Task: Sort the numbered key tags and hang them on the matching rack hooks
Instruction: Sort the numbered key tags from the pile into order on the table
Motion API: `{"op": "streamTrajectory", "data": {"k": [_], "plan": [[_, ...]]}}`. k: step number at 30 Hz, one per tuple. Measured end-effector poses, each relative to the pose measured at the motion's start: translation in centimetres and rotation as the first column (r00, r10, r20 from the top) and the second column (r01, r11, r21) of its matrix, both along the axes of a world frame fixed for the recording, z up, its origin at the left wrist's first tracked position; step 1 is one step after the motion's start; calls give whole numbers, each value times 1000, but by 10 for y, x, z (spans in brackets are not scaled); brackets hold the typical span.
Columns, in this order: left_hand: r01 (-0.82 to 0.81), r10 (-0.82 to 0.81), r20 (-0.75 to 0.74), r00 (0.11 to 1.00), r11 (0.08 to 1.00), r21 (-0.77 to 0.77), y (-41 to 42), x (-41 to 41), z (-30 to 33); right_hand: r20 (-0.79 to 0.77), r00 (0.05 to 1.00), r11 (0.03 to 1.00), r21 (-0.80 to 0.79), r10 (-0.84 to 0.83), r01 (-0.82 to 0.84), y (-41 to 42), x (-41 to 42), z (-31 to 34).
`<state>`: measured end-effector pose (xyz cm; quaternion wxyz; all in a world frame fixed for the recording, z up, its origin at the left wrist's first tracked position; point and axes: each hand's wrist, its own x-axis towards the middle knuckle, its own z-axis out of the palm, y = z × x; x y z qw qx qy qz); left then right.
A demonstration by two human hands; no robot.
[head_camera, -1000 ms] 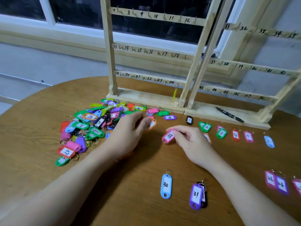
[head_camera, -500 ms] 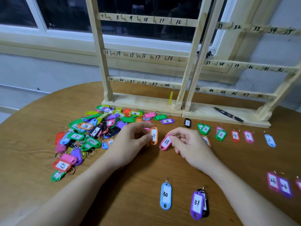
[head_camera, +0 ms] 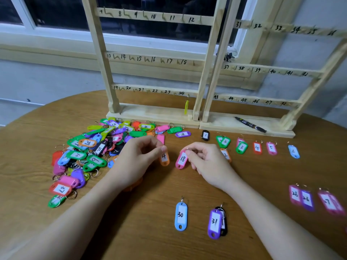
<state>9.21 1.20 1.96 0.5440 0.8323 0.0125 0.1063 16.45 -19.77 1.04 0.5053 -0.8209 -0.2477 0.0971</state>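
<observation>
Left hand (head_camera: 137,162) pinches the orange plastic key tag marked 4 (head_camera: 164,158); right hand (head_camera: 204,160) pinches the pink plastic tag marked 18 (head_camera: 181,159) by its ring, both just above mid-table. Two pale wooden hook racks (head_camera: 199,72) stand at the round wooden table's (head_camera: 142,231) far edge, one yellow tag (head_camera: 186,106) hanging at hook 24. Big mixed tag pile (head_camera: 93,149) left. Blue tag 30 (head_camera: 180,215) and purple tag 31 (head_camera: 214,223) lie near the front edge.

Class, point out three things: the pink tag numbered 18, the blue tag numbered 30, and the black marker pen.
pink tag 18 (head_camera: 182,159), head view, white label.
blue tag 30 (head_camera: 180,215), head view, white label.
black marker pen (head_camera: 250,124), head view, mid-barrel.
</observation>
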Motion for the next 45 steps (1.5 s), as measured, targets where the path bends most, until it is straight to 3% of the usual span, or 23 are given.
{"op": "streamTrajectory", "data": {"k": [5,11,20,30,37,45], "plan": [[-38,38,8,999,996,75,-12,-3,10,-66,998,999,32,-14,16,-23,-7,23],[102,-107,30,994,983,150,-59,34,39,-27,989,985,-101,-147,143,-86,-1,54],[295,-299,-37,954,903,313,-162,118,41,-57,932,929,-119,-357,349,-180,-6,75],[274,-289,-52,956,814,512,-207,159,26,-97,868,871,-128,-487,475,-212,7,70],[244,-324,3,946,719,651,-211,168,23,-105,876,881,-117,-471,459,-220,9,68],[128,-289,108,951,689,713,-204,162,34,-87,896,895,-144,-436,422,-216,-4,62]]}}
